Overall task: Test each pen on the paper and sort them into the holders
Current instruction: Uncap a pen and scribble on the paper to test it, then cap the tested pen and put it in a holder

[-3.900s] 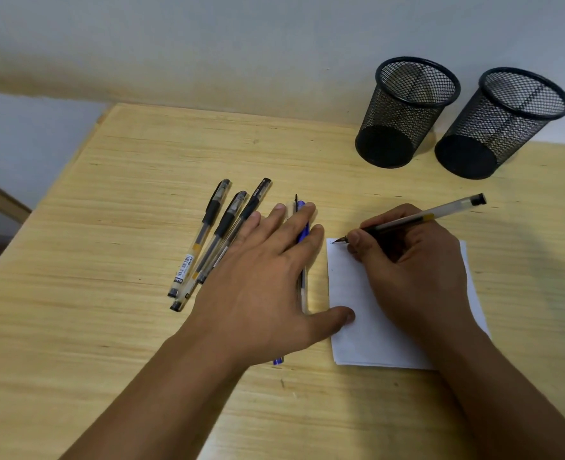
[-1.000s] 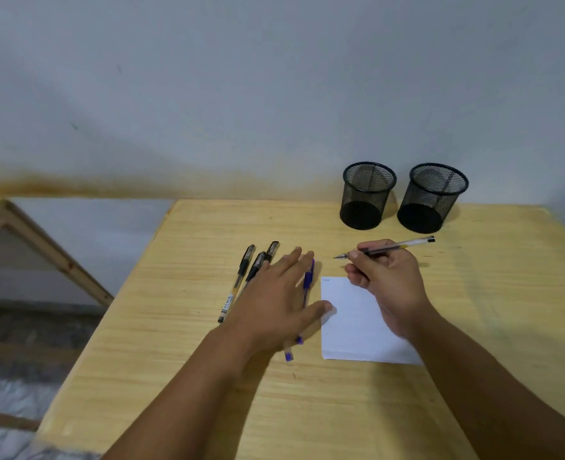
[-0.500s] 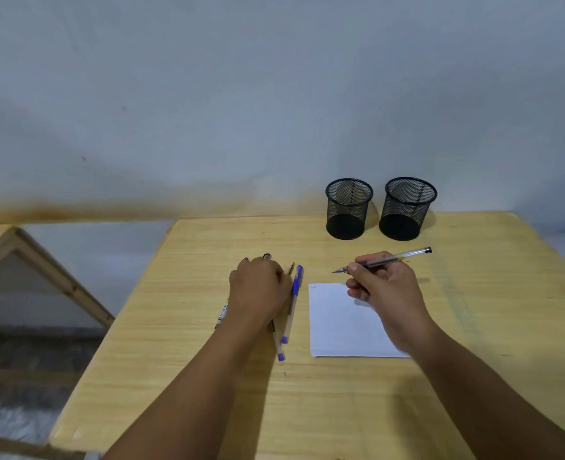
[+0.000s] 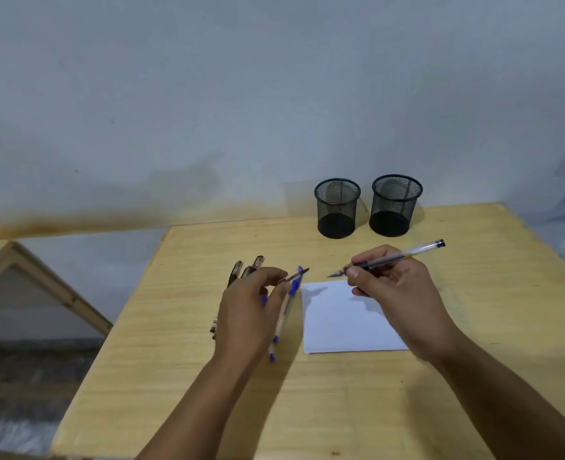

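From the head camera, a wooden table (image 4: 340, 410) stands against a pale wall (image 4: 241, 94). The right hand (image 4: 397, 293) is just above the top right part of a white sheet of paper (image 4: 337, 323). Its thumb and fingers are pinched tight on a clear pen with a black grip (image 4: 394, 258). The pen's tip points left and a bit down, and it is in the air just past the top edge of the paper, not touching it. Its back end points up and to the right. The left hand (image 4: 247, 313) is to the left of the paper, over a bunch of pens. Its fingers are curled, and the fingertips seem to pinch a thin dark pen (image 4: 294, 277) that sticks out to the right, but this part is blurry, so I cannot be sure the grip is tight. Just right of this hand, two blue pens (image 4: 282, 322) lie side by side on the table, close to the paper's left edge. Black pens (image 4: 244, 270) poke out behind the left hand. Two black mesh holders (image 4: 337, 207) stand side by side at the back of the table near the wall, well apart from both hands. No pens stick out of them.
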